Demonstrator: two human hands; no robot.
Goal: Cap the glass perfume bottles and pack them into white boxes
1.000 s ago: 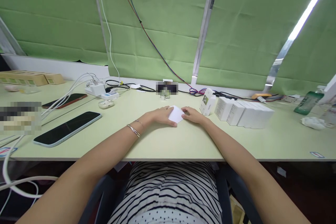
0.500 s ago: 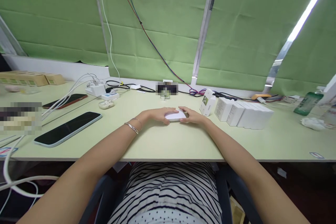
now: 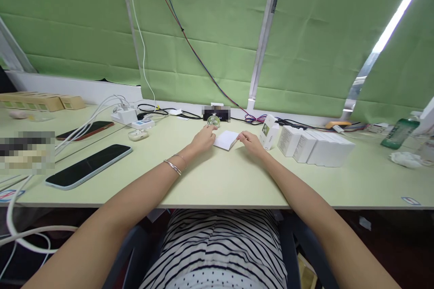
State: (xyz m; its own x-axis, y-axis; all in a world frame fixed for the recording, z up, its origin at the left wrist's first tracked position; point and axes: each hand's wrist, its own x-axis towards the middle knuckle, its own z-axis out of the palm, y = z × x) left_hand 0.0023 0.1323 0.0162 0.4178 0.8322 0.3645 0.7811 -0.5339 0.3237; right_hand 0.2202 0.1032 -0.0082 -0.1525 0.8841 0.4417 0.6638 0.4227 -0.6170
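A flat white paper box (image 3: 226, 139) is between my hands over the middle of the table, its near edge slightly raised. My left hand (image 3: 204, 138) has its fingers bent and pressed together at the box's left edge; the exact contact is partly hidden. At the right corner, my right hand (image 3: 251, 142) pinches the box between thumb and fingers. Just beyond my left fingertips stands a small round clear glass jar (image 3: 213, 120) with something greenish in it. To the right of my right hand is an upright white box with a picture (image 3: 269, 132).
A row of white boxes (image 3: 317, 146) stands on the right. Further right are a green bottle (image 3: 399, 133) and crumpled tissue (image 3: 405, 159). On the left lie a phone (image 3: 88, 166), an earbud case (image 3: 138, 135) and white cables around a power adapter (image 3: 124, 114).
My hands have turned and tilted the white paper box, so its broad top face shows. The left hand moved forward, uncovering the box's left side; the right hand now pinches its corner.
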